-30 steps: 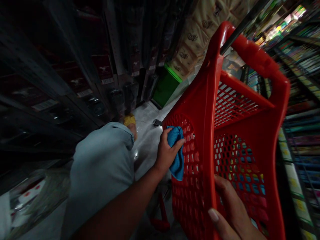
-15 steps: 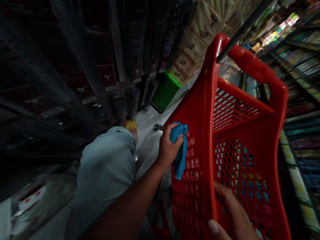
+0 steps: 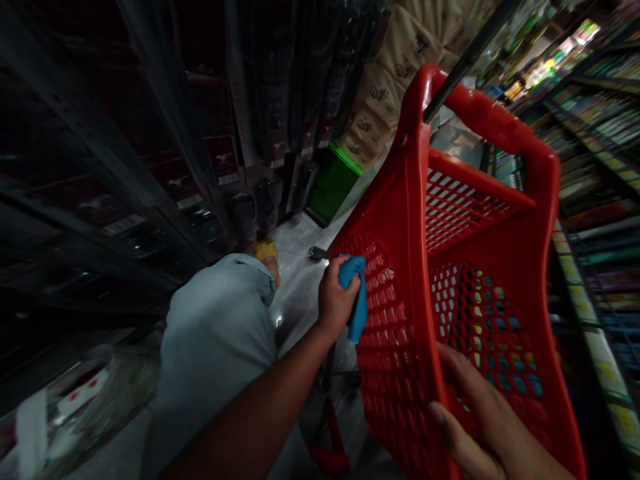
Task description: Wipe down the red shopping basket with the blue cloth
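Observation:
A red plastic shopping basket (image 3: 417, 220) stands tilted in view, its lattice sides full of holes. My left hand (image 3: 336, 300) is closed round a crumpled blue cloth (image 3: 357, 313) and presses it to the outside of the lattice wall on the left. The cloth's loose end hangs below my fingers. Over the near rim of the basket, my right hand (image 3: 483, 413) has its thumb outside and its fingers inside, clasping the edge. Part of those fingers is hidden behind the red wall.
Dark shelves with packaged goods (image 3: 220, 160) rise at left. A green box (image 3: 334, 183) stands beneath stacked beige packs (image 3: 377, 100). Stocked shelves (image 3: 605, 267) line the right. My leg in light blue trousers (image 3: 215, 333) is beside the basket; a plastic-wrapped bundle (image 3: 95, 400) lies lower left.
My left hand and the cloth have slid a little lower along the lattice wall. The basket's upper part appears slightly further left. My right hand still clasps the rim.

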`<state>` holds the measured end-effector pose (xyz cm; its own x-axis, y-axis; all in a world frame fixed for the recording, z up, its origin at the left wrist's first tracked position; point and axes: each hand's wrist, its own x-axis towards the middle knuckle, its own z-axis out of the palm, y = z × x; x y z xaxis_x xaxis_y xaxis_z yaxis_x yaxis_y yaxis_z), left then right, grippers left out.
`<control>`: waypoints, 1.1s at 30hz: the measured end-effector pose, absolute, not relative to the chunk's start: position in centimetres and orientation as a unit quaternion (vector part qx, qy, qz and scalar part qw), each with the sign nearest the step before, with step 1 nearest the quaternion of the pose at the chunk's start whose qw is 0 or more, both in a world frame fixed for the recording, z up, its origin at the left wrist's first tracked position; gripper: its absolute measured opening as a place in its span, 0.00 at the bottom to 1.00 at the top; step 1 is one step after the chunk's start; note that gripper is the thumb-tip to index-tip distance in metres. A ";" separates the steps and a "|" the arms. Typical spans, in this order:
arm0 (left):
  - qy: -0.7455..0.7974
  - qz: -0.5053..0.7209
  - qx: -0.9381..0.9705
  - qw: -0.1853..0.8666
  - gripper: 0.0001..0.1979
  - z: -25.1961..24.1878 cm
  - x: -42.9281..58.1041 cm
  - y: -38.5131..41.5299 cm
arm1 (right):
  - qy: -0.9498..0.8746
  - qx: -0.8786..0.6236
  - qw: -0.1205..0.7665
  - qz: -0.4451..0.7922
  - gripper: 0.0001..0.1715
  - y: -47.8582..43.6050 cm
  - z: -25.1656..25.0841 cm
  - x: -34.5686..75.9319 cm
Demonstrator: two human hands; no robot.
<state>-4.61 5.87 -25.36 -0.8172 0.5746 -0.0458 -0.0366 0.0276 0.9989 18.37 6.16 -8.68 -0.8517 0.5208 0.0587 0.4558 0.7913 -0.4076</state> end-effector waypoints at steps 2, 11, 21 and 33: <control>0.690 0.662 0.171 0.238 0.15 -26.6 -5.4 6.5 | -0.950 -0.245 0.076 0.179 0.40 6.4 -8.1 18.6; 0.674 0.679 0.184 0.225 0.18 -26.1 -5.9 8.4 | -0.926 -0.320 0.016 0.199 0.30 9.2 -7.7 22.9; 0.659 0.691 0.221 0.198 0.21 -25.6 -4.2 8.8 | -0.942 -0.324 0.084 0.018 0.32 8.8 -9.8 20.5; 0.668 0.695 0.220 0.149 0.17 -24.0 -6.0 9.9 | -0.952 -0.282 0.108 -0.042 0.23 10.2 -10.3 20.2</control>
<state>-6.01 9.92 -24.04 -0.8588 0.5008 0.1075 0.0882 -0.0622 0.9942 20.19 10.24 -10.27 -0.8170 0.5290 0.2293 0.5470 0.8369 0.0180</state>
